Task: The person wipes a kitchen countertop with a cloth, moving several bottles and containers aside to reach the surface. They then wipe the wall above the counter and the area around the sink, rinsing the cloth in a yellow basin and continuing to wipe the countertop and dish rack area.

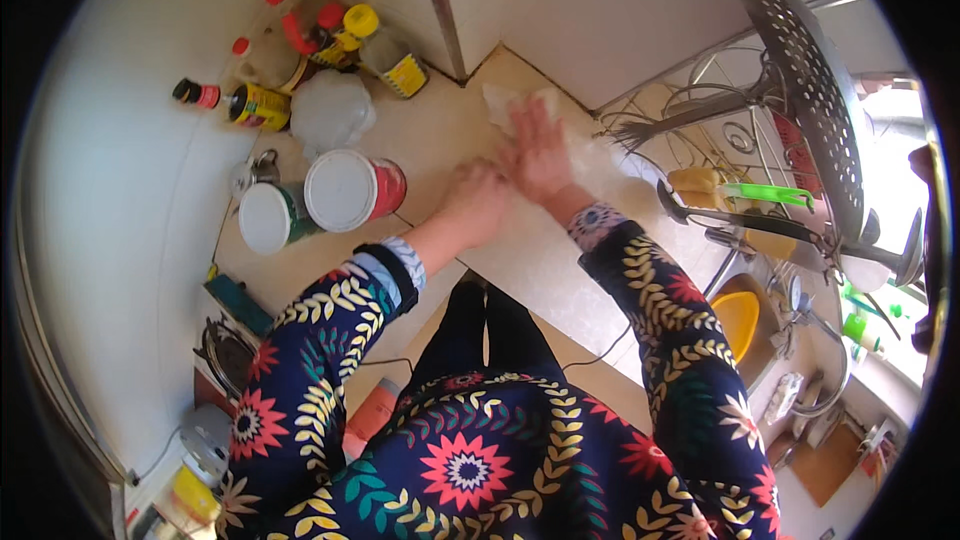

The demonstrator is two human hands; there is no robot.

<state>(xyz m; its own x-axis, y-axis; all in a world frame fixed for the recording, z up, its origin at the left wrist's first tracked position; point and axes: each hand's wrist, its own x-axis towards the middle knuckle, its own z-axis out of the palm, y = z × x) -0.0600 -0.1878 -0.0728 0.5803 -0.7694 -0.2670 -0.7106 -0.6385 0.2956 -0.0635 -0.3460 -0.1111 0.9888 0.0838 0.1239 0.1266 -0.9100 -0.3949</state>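
My right hand [538, 148] lies flat, fingers extended, on a thin whitish cloth or paper [499, 101] on the tiled countertop [442, 131]. Just beside it, my left hand [480, 199] is curled with the knuckles up; whether it holds anything is hidden. To the left of my hands stand a red tub with a white lid [341, 190], a green tub with a white lid [265, 218] and a translucent plastic bag or wrapped bowl [330, 112].
Sauce and oil bottles [394, 64] crowd the back left corner. At right, a large perforated skimmer [806, 82] and other utensils hang by a wire rack [739, 136]. A yellow basin [735, 322] sits in the sink at lower right.
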